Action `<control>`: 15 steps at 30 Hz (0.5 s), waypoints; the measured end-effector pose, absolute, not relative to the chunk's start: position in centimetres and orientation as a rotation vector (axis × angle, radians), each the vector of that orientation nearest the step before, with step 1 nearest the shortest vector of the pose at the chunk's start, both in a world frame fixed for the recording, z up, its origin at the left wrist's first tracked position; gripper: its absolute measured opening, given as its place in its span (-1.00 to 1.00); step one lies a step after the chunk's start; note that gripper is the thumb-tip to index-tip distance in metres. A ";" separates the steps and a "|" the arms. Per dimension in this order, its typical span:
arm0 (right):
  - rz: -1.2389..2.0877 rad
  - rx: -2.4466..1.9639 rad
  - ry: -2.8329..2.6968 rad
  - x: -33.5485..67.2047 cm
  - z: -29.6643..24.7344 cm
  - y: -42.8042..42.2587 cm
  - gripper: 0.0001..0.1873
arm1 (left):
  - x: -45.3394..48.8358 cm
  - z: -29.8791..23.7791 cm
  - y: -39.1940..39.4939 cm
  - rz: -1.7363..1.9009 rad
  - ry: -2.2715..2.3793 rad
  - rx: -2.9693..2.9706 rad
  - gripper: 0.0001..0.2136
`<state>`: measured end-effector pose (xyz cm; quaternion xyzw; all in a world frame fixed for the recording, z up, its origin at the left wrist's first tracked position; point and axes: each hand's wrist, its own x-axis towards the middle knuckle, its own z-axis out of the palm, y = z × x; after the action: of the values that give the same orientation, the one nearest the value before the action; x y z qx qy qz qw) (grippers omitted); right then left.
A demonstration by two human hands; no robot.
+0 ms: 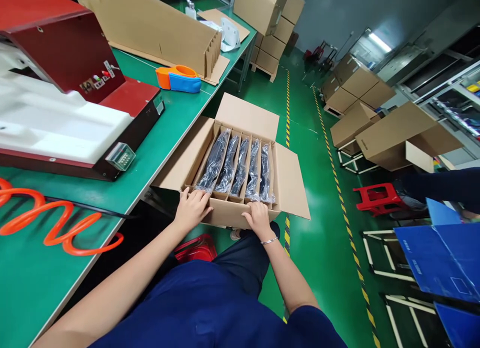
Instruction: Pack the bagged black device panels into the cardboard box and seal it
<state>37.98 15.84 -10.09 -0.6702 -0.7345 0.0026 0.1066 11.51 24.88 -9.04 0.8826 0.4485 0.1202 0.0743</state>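
Head view: my left hand [193, 208] and right hand [257, 218] both curl over the near rim of the open carton [225, 214], gripping it, just right of the green worktop [168, 123]; five bagged black parts [240, 168] stand inside.

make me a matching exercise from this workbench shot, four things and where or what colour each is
Things:
1. tape dispenser
2. coiled hose
3. open carton
4. plastic stool

Descriptions:
a. red, standing on the green floor
b. orange, lying on the near end of the table
c. orange and blue, on the table beside the cardboard dividers
d. brown, holding bagged dark items in slots, with the left hand and right hand on its near wall

Pairs: 1-c, 2-b, 3-d, 4-a
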 end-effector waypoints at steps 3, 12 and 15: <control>-0.004 -1.950 -2.176 39.2 -10.3 15.7 -0.70 | 12.2 -8.5 25.2 0.434 1.268 2.602 -0.61; -0.024 -1.883 -2.182 41.3 -12.0 15.9 -0.71 | 12.7 -7.0 31.0 0.235 1.848 2.278 -0.33; -0.028 -1.865 -2.189 43.3 -11.6 16.3 -0.70 | 14.4 -6.2 31.3 0.114 1.803 2.241 -0.37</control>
<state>43.35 16.31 -11.62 -0.6428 -0.7544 -0.0096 0.1327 14.44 31.31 -6.24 0.7719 0.6208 0.0394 0.1312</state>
